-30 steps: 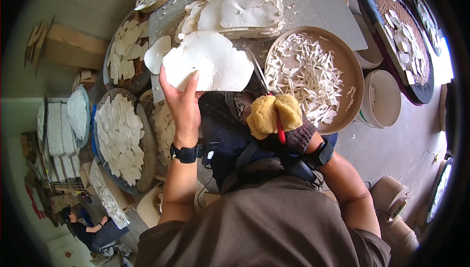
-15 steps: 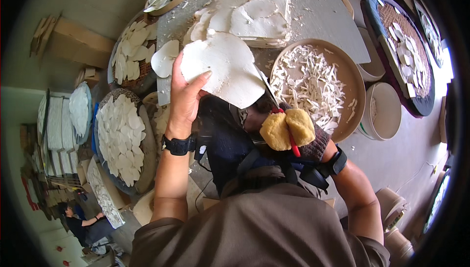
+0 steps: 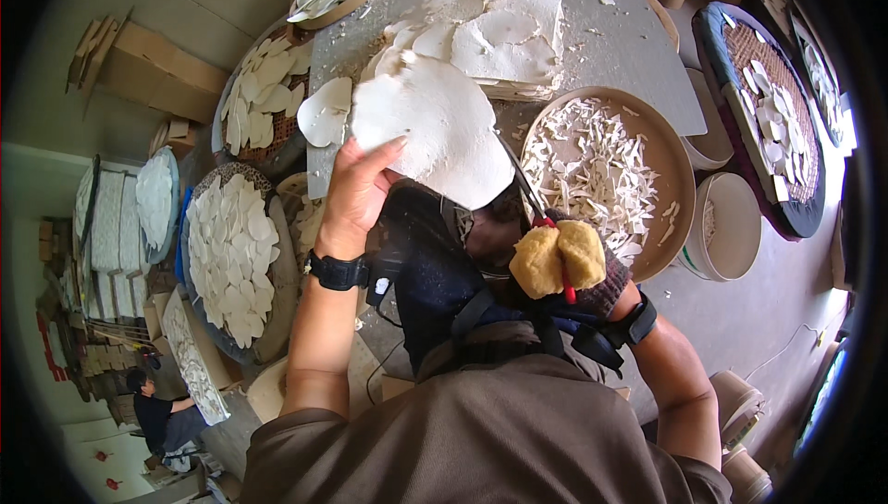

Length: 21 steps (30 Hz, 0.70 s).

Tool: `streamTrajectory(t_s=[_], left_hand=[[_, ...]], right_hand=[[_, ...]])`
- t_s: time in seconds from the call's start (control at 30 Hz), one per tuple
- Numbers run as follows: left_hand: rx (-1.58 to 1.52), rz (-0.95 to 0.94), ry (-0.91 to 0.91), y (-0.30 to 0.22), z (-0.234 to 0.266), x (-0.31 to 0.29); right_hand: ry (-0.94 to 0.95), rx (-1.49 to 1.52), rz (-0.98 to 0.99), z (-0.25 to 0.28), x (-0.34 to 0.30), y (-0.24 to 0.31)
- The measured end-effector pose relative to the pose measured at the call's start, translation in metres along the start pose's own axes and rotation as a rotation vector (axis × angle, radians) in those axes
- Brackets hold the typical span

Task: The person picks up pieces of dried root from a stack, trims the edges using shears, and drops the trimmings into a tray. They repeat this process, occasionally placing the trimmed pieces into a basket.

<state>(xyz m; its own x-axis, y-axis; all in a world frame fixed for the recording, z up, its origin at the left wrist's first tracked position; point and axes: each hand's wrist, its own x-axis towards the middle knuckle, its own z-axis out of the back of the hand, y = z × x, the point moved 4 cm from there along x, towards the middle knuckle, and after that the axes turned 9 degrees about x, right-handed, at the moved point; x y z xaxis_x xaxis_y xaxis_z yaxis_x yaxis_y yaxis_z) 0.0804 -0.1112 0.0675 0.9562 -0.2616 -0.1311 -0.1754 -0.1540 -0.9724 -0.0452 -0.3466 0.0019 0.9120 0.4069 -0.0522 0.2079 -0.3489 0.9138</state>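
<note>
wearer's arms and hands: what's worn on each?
Left hand is bare, with a black wristwatch and a bare forearm below a short brown sleeve. Right hand wears a dark knit glove with yellow-tan padded fingers and a black wrist strap; that forearm is bare too.

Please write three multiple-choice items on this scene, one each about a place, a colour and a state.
1. Where is the round tray of white trimmings?
A. behind the person
B. right of the large white sheet
C. on the floor at far left

2. What colour is the padding on the right hand?
A. yellow
B. blue
C. green

3. How is the large white sheet held?
A. lying flat, untouched
B. raised, gripped by the left hand
C. rolled up

Answers: 1 B, the tray lies right of the sheet; 2 A, the padding is yellow; 3 B, the left hand grips its edge.
</note>
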Motion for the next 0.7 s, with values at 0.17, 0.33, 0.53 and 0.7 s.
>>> streamTrajectory(t_s=[0.17,0.33,0.53,0.7], left_hand=[[0.281,-0.558,0.137,-0.031,-0.001,-0.013],[0.568,-0.692,-0.018,-0.029,-0.005,-0.025],[0.543,-0.629,-0.005,-0.024,-0.01,-0.029],[0.545,-0.601,-0.001,-0.019,-0.002,-0.027]], right_hand=[[-0.017,-0.269,0.243,-0.003,-0.001,-0.005],[0.06,0.123,0.084,-0.022,0.003,-0.005],[0.15,0.362,0.087,-0.027,0.006,-0.007],[0.111,0.251,0.114,-0.027,0.008,0.009]])
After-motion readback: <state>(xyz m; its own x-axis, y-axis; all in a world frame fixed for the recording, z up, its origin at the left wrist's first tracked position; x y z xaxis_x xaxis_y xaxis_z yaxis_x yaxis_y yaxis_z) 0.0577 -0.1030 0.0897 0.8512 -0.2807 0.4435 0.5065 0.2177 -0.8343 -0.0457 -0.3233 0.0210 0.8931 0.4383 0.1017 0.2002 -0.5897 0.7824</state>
